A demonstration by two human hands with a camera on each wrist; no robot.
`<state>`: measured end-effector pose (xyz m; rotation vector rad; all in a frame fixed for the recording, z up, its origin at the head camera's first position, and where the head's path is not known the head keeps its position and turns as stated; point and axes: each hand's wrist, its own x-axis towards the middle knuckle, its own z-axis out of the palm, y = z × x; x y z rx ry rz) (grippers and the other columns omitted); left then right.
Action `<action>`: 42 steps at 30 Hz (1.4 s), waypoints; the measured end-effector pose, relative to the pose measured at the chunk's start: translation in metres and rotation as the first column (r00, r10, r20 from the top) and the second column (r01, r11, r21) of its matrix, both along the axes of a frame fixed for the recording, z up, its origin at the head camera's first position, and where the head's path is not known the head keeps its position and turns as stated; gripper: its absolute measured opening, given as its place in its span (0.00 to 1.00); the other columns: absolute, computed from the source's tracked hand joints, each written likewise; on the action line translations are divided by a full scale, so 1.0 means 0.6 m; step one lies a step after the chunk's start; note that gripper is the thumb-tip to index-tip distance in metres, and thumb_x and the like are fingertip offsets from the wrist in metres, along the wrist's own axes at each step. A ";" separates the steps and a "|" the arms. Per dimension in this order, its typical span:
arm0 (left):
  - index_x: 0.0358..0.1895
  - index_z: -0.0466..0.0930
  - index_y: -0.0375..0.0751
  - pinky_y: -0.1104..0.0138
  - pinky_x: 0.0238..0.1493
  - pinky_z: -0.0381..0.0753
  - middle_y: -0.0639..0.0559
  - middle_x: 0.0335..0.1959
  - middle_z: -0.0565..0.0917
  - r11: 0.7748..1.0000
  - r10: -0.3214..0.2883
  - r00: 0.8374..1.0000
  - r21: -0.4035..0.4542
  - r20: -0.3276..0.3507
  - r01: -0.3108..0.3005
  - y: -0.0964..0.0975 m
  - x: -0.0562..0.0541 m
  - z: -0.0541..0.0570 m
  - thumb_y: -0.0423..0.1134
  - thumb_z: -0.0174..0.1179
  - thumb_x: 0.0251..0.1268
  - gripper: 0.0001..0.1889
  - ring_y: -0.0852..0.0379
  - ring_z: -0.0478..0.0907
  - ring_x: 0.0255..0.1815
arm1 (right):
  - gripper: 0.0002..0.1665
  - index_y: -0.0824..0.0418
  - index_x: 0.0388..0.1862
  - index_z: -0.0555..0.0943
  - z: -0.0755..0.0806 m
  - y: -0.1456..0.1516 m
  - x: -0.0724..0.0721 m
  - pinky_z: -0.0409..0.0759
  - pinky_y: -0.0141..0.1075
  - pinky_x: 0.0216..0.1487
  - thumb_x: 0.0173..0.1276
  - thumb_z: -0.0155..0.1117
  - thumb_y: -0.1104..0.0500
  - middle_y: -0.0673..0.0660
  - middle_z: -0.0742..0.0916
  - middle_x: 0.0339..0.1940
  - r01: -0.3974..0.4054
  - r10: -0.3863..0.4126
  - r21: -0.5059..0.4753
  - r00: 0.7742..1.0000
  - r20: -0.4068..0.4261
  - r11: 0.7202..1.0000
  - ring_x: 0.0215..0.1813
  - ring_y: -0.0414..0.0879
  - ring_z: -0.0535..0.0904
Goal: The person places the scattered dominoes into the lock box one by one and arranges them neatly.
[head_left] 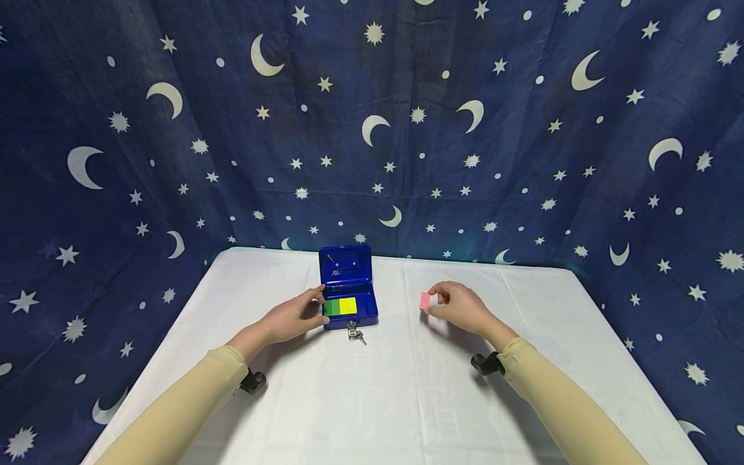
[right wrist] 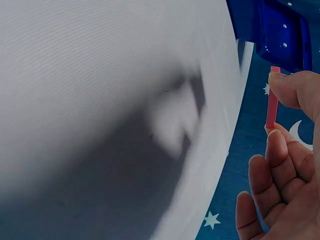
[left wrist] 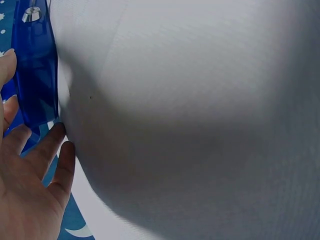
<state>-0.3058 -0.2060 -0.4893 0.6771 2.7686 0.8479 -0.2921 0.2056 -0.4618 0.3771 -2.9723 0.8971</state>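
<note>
A blue metal cash box (head_left: 367, 318) stands on the table with its lid (head_left: 345, 265) raised. My left hand (head_left: 293, 316) holds its left side, thumb at the front corner and forefinger further back; in the left wrist view the other fingers (left wrist: 64, 172) spread beside the box. Inside lie green sticky notes (head_left: 332, 307) and yellow sticky notes (head_left: 348, 306), side by side. To the right of the box, my right hand (head_left: 462, 309) pinches a small pink sticky-note pad (head_left: 425, 301) between thumb and fingertips. The right wrist view shows this pad (right wrist: 272, 105) edge-on.
Keys (head_left: 355, 333) hang from the lock on the box's front. A white cloth (head_left: 372, 400) covers the table. Behind and at both sides hangs a dark blue curtain (head_left: 418, 77) with moons and stars. A black wrist strap mount (head_left: 487, 363) sits below each hand.
</note>
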 end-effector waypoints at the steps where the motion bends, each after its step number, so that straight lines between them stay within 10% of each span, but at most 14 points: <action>1: 0.67 0.71 0.51 0.43 0.70 0.65 0.55 0.81 0.57 1.000 0.000 1.000 0.000 0.000 0.000 0.000 0.000 0.000 0.63 0.60 0.70 0.30 0.46 0.63 0.76 | 0.21 0.57 0.50 0.83 0.001 -0.002 -0.001 0.69 0.40 0.37 0.60 0.74 0.49 0.49 0.78 0.31 -0.002 0.002 0.000 1.000 -0.003 1.000 0.34 0.44 0.72; 42: 0.73 0.66 0.50 0.42 0.70 0.64 0.52 0.77 0.66 1.000 -0.005 1.000 0.019 0.005 0.004 0.002 0.000 0.003 0.60 0.60 0.71 0.33 0.45 0.62 0.77 | 0.21 0.55 0.52 0.85 0.021 -0.103 -0.034 0.70 0.39 0.41 0.58 0.73 0.53 0.46 0.78 0.29 -0.148 0.150 0.024 0.984 -0.096 0.989 0.36 0.44 0.73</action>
